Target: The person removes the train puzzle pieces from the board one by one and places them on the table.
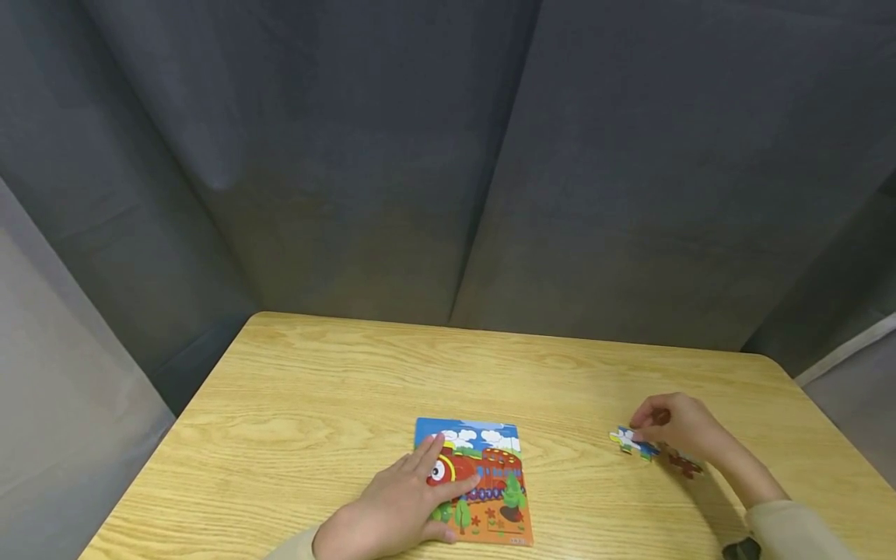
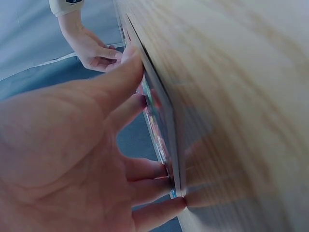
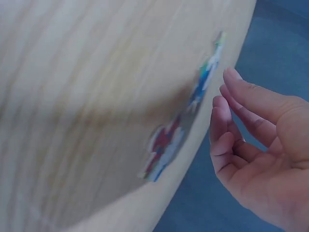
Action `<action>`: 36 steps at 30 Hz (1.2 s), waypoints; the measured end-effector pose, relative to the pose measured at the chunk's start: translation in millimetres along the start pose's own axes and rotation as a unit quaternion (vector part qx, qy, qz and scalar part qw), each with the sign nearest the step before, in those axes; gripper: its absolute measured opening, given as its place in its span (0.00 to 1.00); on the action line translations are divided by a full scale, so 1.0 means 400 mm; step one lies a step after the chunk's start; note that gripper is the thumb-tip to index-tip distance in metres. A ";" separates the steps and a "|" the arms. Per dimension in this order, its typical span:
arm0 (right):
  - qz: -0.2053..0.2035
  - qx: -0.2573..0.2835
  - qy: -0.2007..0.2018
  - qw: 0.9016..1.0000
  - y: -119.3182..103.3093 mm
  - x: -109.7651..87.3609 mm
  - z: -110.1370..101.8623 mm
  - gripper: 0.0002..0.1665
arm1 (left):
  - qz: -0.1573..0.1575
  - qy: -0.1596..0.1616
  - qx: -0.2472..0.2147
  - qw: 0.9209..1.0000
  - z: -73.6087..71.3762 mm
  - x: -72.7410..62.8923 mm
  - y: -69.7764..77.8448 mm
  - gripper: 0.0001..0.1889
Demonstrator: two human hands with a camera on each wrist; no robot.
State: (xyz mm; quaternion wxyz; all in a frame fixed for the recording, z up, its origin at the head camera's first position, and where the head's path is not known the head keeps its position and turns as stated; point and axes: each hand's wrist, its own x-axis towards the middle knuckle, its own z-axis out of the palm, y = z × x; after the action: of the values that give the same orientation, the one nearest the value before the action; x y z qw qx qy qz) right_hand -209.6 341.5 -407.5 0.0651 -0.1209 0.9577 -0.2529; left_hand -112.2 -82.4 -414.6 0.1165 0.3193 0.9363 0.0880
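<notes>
A jigsaw puzzle board (image 1: 514, 529) with a red cartoon train under a blue sky lies at the front middle of the table. My left hand (image 1: 399, 498) rests across its left side, fingers spread over the picture; in the left wrist view the fingertips touch the board's face and edge. Off to the right, my right hand (image 1: 679, 424) hovers close over loose blue-and-white puzzle pieces (image 1: 647, 449). Its fingers are loosely bent with nothing between them in the right wrist view. Dark red pieces (image 3: 164, 147) lie beside the blue ones, partly under that hand in the head view.
The wooden table (image 1: 315, 389) has rounded far corners. Dark grey curtains (image 1: 350, 155) hang right behind it and along the sides. A small black object (image 1: 742, 549) shows at the right sleeve's cuff.
</notes>
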 end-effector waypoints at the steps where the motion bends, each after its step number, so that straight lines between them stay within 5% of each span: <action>1: -0.008 0.002 0.003 1.000 -0.007 0.000 -0.001 0.08 | 0.000 0.000 0.000 1.000 0.000 0.000 0.000 0.36; 12: -0.086 0.059 -0.005 0.994 -0.173 0.038 0.055 0.04 | 0.007 0.012 0.001 1.000 0.005 -0.001 0.002 0.36; 18: -0.131 0.117 -0.027 0.984 -0.279 0.082 0.121 0.04 | 0.017 0.024 0.039 0.999 0.009 0.000 0.008 0.36; 26: -0.134 0.191 -0.092 0.968 -0.382 0.123 0.214 0.07 | 0.017 0.012 0.056 0.998 0.004 0.000 0.012 0.35; 36: -0.087 0.278 -0.122 0.949 -0.444 0.142 0.257 0.13 | 0.034 0.043 0.036 0.998 0.001 -0.048 -0.030 0.38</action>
State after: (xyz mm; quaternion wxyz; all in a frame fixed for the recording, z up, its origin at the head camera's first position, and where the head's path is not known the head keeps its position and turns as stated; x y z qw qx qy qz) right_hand -209.7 128.7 -411.1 0.1897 -0.2110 0.8197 -0.4976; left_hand -104.1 -103.5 -414.9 0.0613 0.3506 0.9318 0.0714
